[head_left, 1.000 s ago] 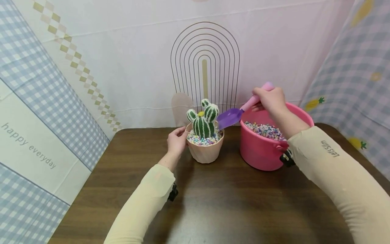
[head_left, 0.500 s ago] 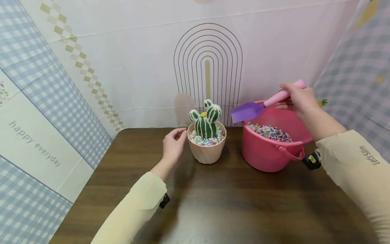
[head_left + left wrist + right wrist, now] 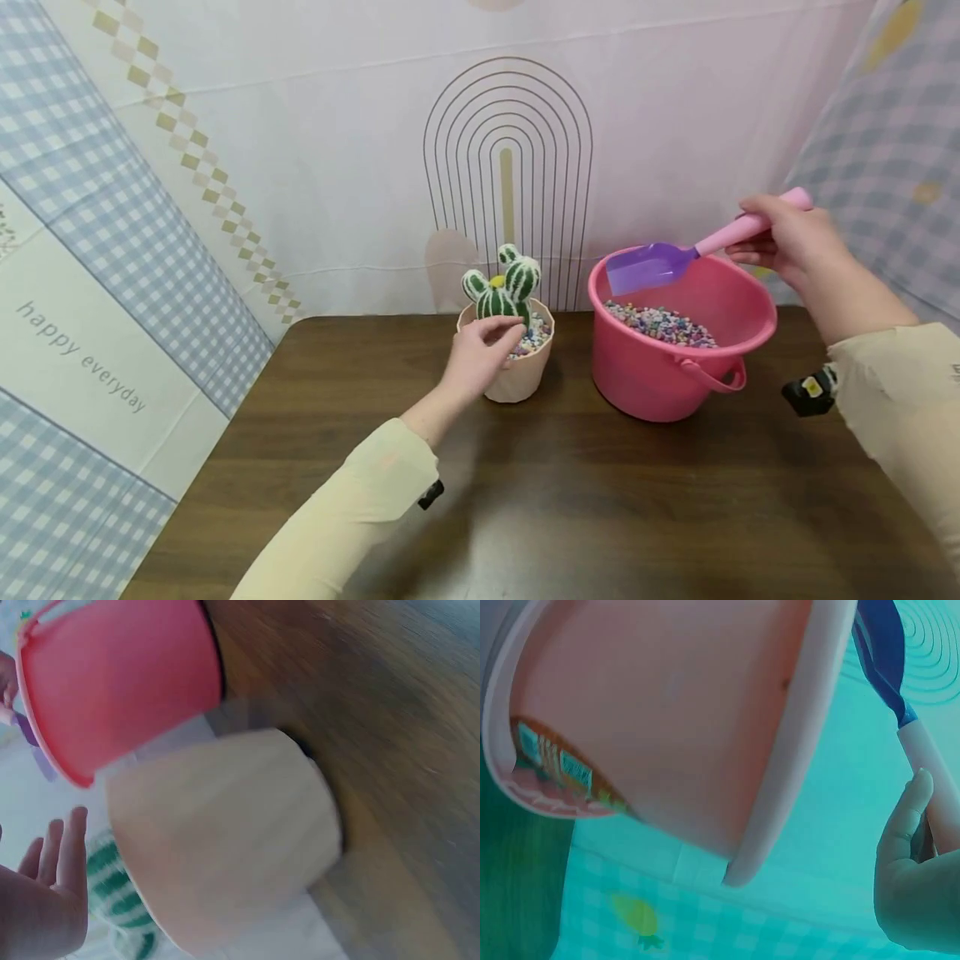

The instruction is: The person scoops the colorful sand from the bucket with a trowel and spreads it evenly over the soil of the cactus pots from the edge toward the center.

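A green-and-white striped knitted-looking cactus [image 3: 521, 279] stands in a beige pot [image 3: 517, 385] among small multicoloured pebbles [image 3: 536, 335]. My left hand [image 3: 474, 360] hovers at the pot's front rim, thumb and forefinger close to the pebbles. In the left wrist view its fingers [image 3: 73, 851] are extended beside the cactus, with nothing visible in them. My right hand [image 3: 797, 237] grips the pink handle of a toy shovel [image 3: 651, 268]. The shovel's purple blade is over the mouth of a pink bucket [image 3: 648, 387]. More coloured pebbles [image 3: 663, 323] lie inside that bucket.
The pot and bucket stand side by side near the back edge of a dark wooden table [image 3: 540, 517]. A printed cloth [image 3: 345, 167] hangs right behind them. The bucket's handle [image 3: 720, 382] hangs down at its front right.
My right hand has carried the shovel rightward, from beside the cactus to above the bucket. The left hand left the pot's left rim and moved right, across its front.
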Demonstrator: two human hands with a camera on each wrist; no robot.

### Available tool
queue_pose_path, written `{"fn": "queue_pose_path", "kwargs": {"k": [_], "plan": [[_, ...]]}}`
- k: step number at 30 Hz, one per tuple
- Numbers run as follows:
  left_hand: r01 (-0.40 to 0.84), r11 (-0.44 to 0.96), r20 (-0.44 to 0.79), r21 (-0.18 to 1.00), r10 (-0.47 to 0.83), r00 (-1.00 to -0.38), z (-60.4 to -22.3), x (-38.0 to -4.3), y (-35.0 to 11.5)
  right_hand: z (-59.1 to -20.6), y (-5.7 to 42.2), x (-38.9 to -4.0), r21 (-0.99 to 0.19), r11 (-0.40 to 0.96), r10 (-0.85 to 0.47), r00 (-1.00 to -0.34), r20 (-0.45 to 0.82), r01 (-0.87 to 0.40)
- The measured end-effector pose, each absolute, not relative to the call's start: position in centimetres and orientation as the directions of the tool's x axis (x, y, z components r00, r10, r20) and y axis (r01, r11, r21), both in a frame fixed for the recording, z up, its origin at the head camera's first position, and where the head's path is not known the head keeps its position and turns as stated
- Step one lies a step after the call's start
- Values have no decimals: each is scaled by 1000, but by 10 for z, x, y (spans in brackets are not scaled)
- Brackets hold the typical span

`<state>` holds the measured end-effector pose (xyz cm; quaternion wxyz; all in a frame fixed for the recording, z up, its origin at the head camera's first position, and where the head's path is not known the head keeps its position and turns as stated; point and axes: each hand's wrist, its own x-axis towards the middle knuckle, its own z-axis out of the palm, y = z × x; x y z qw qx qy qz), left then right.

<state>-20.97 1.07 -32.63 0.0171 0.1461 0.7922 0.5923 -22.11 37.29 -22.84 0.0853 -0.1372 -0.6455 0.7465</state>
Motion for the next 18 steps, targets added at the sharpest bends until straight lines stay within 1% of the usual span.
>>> {"fn": "queue_pose_path", "kwargs": {"k": [4, 9, 11, 15, 18], "plan": [[192, 228, 103, 955, 352, -930, -320, -205, 33, -230, 381, -218, -995, -64, 304, -948, -98, 82], [153, 238, 40, 959, 421, -906, -316, -204, 62, -234, 386, -217, -972, 202, 343, -938, -46, 122], [141, 249, 20, 958, 432, -901, -315, -206, 72, -236, 386, -218, -948, 294, 352, -936, -12, 123], [143, 265, 21, 954, 416, -909, -315, -210, 90, -240, 385, -222, -907, 409, 338, -940, 50, 99], [150, 272, 39, 951, 374, -927, -315, -215, 102, -245, 385, -224, -830, 548, 341, -934, 110, 102]]}}
